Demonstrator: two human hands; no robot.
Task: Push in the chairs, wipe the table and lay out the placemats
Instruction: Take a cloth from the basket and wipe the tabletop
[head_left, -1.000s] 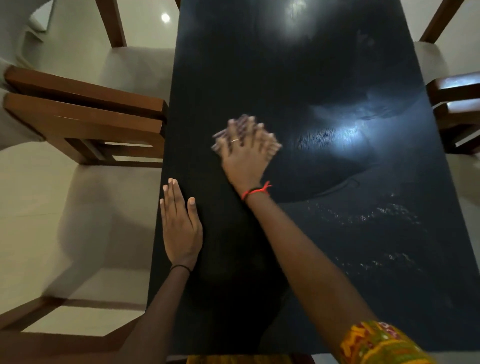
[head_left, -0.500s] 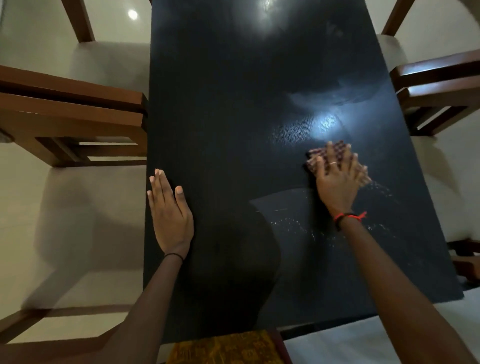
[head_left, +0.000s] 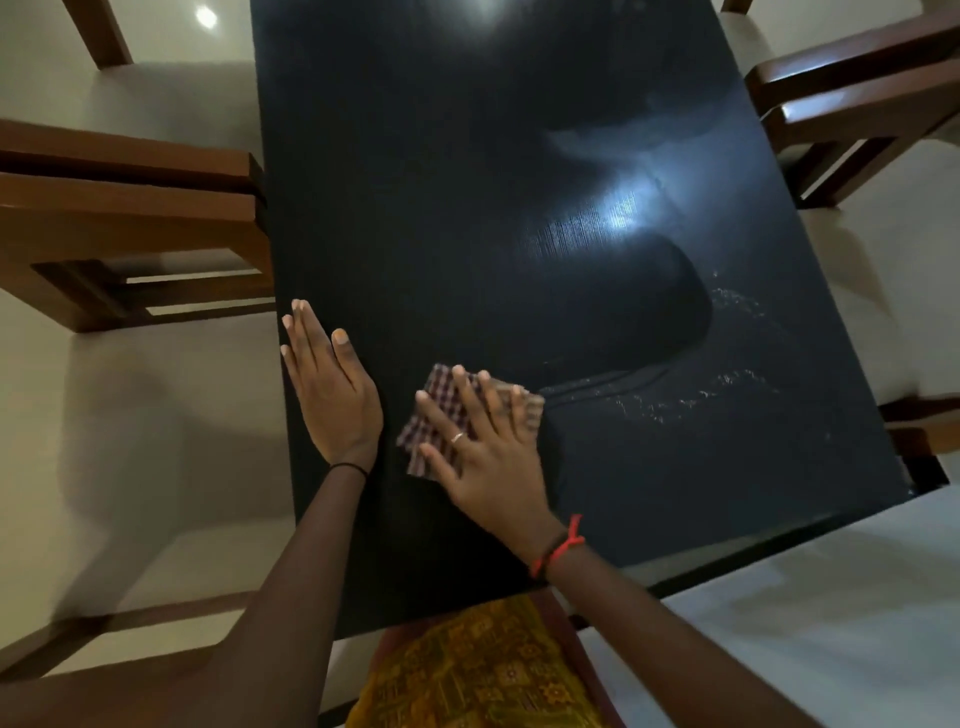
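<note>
Right fingers (head_left: 470, 395), spread and straight, press a checked cloth (head_left: 439, 387) flat under the right hand (head_left: 483, 457) on the dark table (head_left: 467, 208), near its front end. At the cloth's nine o'clock, the left hand (head_left: 332, 395) lies flat, fingers straight, holding nothing. Wiping seems to be the step in hand. Pale streaks (head_left: 701, 395) at three o'clock probably call for the next sweep. No placemats are visible.

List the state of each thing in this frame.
table, dark top, wet streaks at the right
cloth, flat on the table under the right hand
right hand, fingers spread, pressing the cloth
left hand, flat on the table by its left edge
left chair, backrest against the table edge
right chair, beside the right edge
</note>
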